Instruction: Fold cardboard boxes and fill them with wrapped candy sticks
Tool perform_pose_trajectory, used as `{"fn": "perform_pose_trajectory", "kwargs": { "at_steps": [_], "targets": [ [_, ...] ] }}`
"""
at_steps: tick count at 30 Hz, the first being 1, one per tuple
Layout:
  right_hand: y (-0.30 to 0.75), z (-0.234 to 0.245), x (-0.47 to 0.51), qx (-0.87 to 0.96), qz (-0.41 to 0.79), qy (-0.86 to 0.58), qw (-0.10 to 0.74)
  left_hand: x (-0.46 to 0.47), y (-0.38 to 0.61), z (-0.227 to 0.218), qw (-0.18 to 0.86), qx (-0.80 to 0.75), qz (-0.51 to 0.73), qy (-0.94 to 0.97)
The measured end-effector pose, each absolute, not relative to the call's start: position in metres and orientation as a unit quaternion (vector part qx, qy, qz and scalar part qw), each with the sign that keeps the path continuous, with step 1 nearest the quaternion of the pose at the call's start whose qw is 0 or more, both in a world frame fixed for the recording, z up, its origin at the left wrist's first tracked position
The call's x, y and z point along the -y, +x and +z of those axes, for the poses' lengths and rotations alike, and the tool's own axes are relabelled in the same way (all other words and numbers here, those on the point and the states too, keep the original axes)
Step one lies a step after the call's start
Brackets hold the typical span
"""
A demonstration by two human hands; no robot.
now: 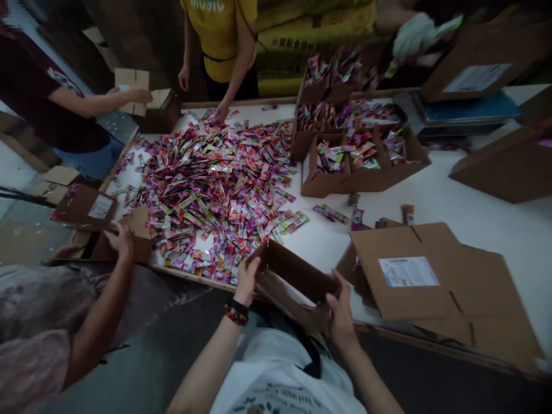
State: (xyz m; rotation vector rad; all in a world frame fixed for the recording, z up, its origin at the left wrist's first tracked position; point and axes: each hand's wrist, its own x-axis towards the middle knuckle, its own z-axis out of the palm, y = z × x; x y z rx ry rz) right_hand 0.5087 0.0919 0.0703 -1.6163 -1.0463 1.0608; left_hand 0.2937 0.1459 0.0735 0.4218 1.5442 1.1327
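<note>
White work table [487, 224] supports a broad heap of pink, purple and green foil sachets [215, 195]. Right of the heap stand open brown cardboard cartons [328, 178] filled with similar sachets; a flattened brown carton with a white label [405, 270] lies at the near right. The tilted brown cardboard box [297, 270] is located at the near table edge, in front of the person's torso. Left hand [248, 282], wearing a beaded bracelet [236, 315], and right hand [340, 316] grip opposite ends of it, fingers closed on its walls. A co-worker's hand [118, 238] rests on a separate brown carton [138, 241] at left.
</note>
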Motion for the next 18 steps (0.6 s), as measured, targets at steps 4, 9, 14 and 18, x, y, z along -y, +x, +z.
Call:
{"fn": "perform_pose_trajectory", "kwargs": {
  "at_steps": [4, 9, 14, 18],
  "targets": [
    [0.499, 0.053, -0.074, 0.377, 0.478, -0.671, 0.423, -0.133, 0.312, 0.091, 0.535, -0.633, 0.480, 0.287],
    [0.508, 0.031, -0.112, 0.306, 0.487, -0.716, 0.395, -0.124, 0.299, 0.110, 0.463, -0.672, 0.348, 0.462],
    [0.538, 0.061, -0.179, 0.481, 0.654, -0.535, 0.232, -0.140, 0.302, 0.083, 0.297, -0.773, 0.192, 0.526],
    [0.548, 0.094, -0.201, 0.675, 0.599, -0.420, 0.094, -0.146, 0.312, 0.065, 0.260, -0.789, 0.219, 0.513]
  ]
}}
